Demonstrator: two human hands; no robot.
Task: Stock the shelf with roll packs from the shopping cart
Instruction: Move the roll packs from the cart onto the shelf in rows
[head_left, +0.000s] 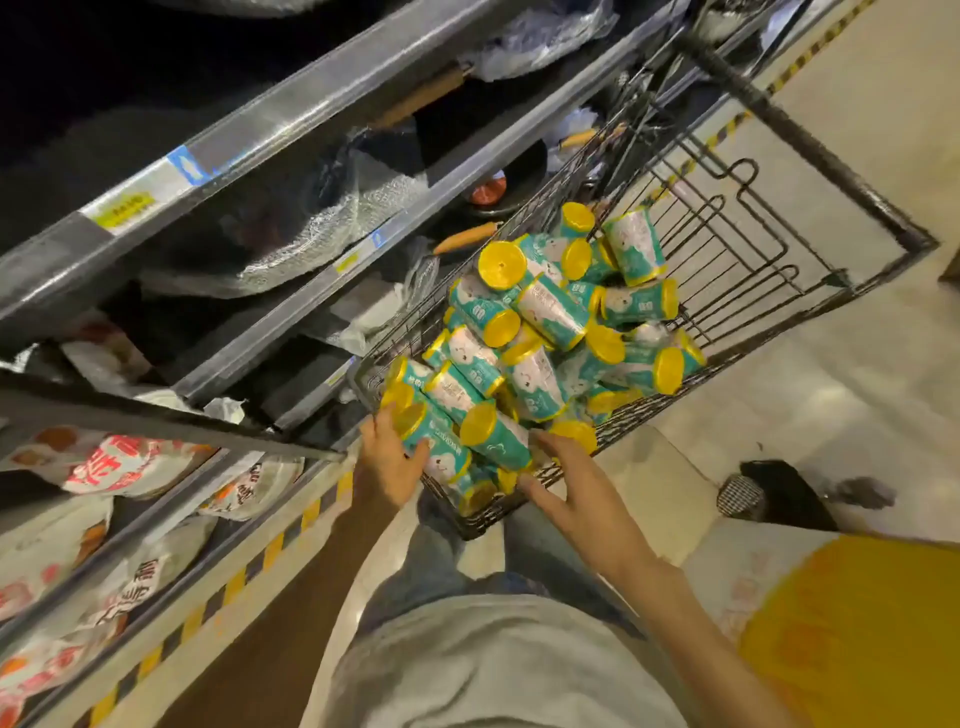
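The teal-and-white cylindrical roll packs with yellow end caps (540, 332) lay heaped in the black wire shopping cart (769, 244), their long axes pointing every way: some caps faced up at the viewer, others lay sideways across the pile. The heap filled the near end of the basket, while the far end showed bare wire down to the pale floor (857, 374). The cart stood just beside the grey metal shelving (249, 140), its left rim close against the shelf edges, leaving little room on that side. On its right the floor lay open.

The left hand (387, 460) was at the near left corner of the cart, fingers curled round one roll pack (431, 431) that lay with its yellow cap toward the shelf. The right hand (566, 480) reached in at the near rim, fingers spread and fairly straight, touching the packs at the edge of the pile; it did not plainly grip any.

The lower shelves held white bags with red print (114, 462). Upper shelves held dark pans wrapped in clear plastic (311, 223).
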